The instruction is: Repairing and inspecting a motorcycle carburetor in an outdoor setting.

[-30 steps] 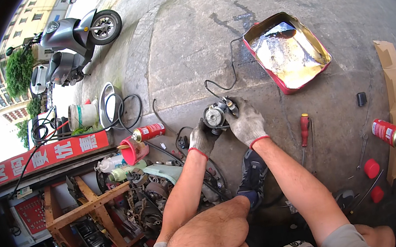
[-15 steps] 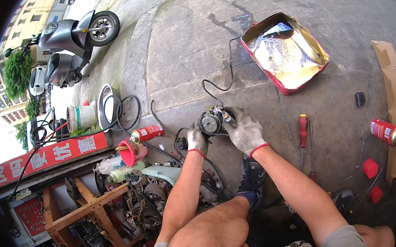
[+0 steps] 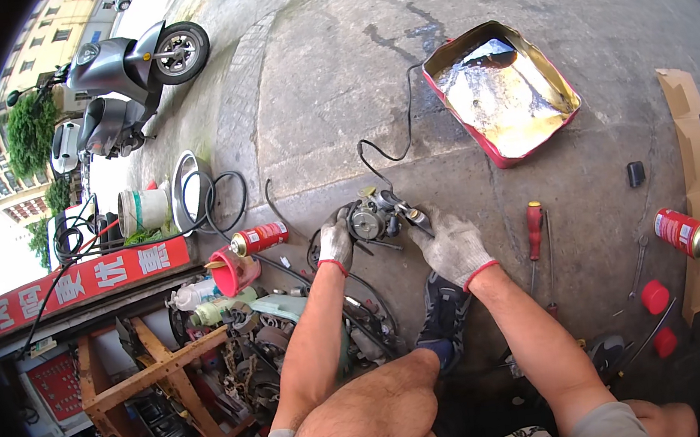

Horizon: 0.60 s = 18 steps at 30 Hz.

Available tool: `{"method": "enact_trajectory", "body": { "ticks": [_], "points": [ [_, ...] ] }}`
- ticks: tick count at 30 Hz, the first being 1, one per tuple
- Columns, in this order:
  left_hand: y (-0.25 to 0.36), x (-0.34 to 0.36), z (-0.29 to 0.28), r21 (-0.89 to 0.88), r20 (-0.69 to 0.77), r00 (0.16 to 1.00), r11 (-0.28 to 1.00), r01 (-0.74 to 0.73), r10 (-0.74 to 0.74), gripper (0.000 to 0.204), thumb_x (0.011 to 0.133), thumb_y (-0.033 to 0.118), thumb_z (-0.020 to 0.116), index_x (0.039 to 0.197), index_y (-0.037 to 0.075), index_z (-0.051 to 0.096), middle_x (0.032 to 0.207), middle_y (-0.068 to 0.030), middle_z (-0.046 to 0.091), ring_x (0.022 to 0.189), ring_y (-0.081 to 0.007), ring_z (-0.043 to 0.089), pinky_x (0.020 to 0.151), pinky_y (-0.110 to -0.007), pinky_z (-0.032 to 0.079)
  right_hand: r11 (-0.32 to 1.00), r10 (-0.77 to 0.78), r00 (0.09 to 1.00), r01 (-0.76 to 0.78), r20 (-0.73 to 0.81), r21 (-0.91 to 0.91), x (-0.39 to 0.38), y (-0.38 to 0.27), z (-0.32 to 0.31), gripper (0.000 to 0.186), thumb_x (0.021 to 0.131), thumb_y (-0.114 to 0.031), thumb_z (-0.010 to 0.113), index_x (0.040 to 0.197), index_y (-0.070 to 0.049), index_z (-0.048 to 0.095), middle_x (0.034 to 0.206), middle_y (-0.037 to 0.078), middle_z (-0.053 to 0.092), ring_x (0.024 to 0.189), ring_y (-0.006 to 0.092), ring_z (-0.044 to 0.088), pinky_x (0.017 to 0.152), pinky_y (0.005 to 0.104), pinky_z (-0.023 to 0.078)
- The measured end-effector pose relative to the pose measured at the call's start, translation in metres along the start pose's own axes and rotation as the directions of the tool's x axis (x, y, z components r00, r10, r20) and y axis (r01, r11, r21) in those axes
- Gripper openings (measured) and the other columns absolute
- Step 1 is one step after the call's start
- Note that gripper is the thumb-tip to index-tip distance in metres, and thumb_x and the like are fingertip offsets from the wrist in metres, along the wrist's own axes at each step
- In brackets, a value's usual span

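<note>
My gloved left hand grips a round metal carburetor with a black cable attached, held above the concrete. My gloved right hand, at its right, has its fingers closed on a metal fitting at the carburetor's side; the fingertips are partly hidden. A black cable runs from the part toward the red-rimmed tray with dark oily liquid in it. A red-handled screwdriver lies right of my hands, and a red spray can lies to their left.
My shoe is below my hands. At right lie a wrench, second spray can, red caps and cardboard. Engine parts, a pink container, a bucket, a wooden frame and a scooter are at left.
My left hand has moved left with the carburetor. My right hand has shifted right and down, away from the carburetor's body, leaving more of it in view.
</note>
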<state>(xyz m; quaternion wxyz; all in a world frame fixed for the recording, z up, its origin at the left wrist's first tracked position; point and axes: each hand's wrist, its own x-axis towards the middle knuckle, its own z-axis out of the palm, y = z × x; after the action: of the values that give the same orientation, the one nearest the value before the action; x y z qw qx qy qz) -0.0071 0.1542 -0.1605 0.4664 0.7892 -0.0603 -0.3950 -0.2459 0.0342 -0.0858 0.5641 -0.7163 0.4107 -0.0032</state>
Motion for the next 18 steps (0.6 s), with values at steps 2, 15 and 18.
{"method": "enact_trajectory", "body": {
  "ticks": [2,15,18],
  "points": [
    [-0.003,0.002,0.003,0.022,-0.001,1.0,1.0,0.006,-0.006,0.031,0.104,0.013,0.042,0.123,-0.004,0.06,0.112,-0.0116,0.068,0.098,-0.0172,0.064,0.087,-0.028,0.05,0.984,-0.177,0.984,0.177,-0.006,0.029,0.001,0.01,0.007,0.044,0.09,-0.029,0.063,0.125,-0.006,0.055,0.11,0.023,0.066,0.107,0.0415,0.061,0.092,0.0471,0.047],
    [0.005,0.003,0.005,0.166,0.072,0.996,0.985,-0.054,0.042,0.032,0.104,0.012,0.042,0.126,-0.006,0.057,0.118,-0.0127,0.065,0.106,-0.0191,0.062,0.093,-0.031,0.05,0.98,0.063,0.989,-0.035,-0.137,0.198,0.014,0.038,0.002,0.053,0.09,-0.036,0.062,0.131,-0.006,0.051,0.115,0.026,0.064,0.111,0.0417,0.059,0.096,0.0464,0.046],
    [0.005,0.005,-0.005,0.2,0.104,0.993,0.976,-0.081,0.062,0.031,0.104,0.012,0.042,0.126,-0.005,0.057,0.117,-0.0122,0.065,0.105,-0.0183,0.062,0.093,-0.03,0.049,0.983,0.006,0.989,0.021,-0.145,0.181,0.017,0.045,0.0,0.05,0.089,-0.036,0.063,0.126,-0.004,0.054,0.112,0.026,0.064,0.109,0.042,0.06,0.094,0.0466,0.046]
  ]
}}
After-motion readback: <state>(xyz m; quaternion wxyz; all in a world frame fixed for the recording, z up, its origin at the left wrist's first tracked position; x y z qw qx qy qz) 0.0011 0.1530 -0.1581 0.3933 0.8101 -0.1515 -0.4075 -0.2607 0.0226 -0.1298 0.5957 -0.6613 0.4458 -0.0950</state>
